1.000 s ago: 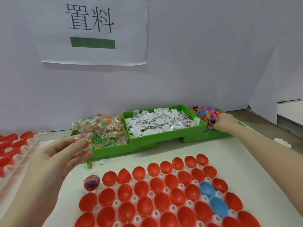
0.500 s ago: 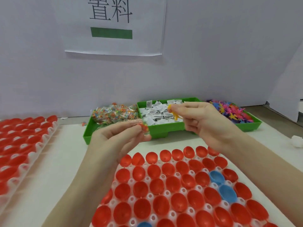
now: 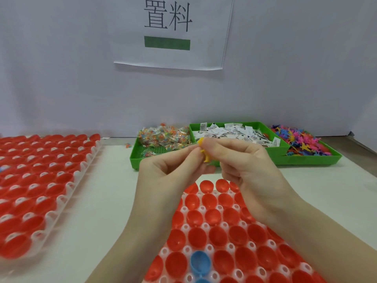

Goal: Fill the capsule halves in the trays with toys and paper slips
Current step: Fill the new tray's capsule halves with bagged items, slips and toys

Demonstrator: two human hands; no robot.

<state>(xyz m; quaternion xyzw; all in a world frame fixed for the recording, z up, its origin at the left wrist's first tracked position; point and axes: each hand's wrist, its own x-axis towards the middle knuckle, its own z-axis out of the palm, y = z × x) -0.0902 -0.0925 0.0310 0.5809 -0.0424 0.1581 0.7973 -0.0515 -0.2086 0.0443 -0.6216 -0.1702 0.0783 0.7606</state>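
Observation:
My left hand point(image 3: 169, 172) and my right hand point(image 3: 244, 166) meet above the far end of the near capsule tray point(image 3: 184, 209). Between their fingertips they pinch a small yellow plastic toy point(image 3: 205, 154). The clear packet seen earlier in my left hand does not show. The near tray holds several open red capsule halves point(image 3: 212, 215) and a blue one point(image 3: 200, 262). Behind the hands stand green bins with wrapped bead packets point(image 3: 163, 137), paper slips point(image 3: 234, 132) and coloured plastic toys point(image 3: 306, 141).
A second white tray point(image 3: 67, 184) full of red capsule halves lies at the left. A white wall with a printed paper sign point(image 3: 169, 31) closes the back. One loose packet point(image 3: 128, 145) lies on the table left of the bins.
My right hand came back from the coloured toy bin with a yellow toy. Both hands drew together over the near tray, and the view shifted right and down.

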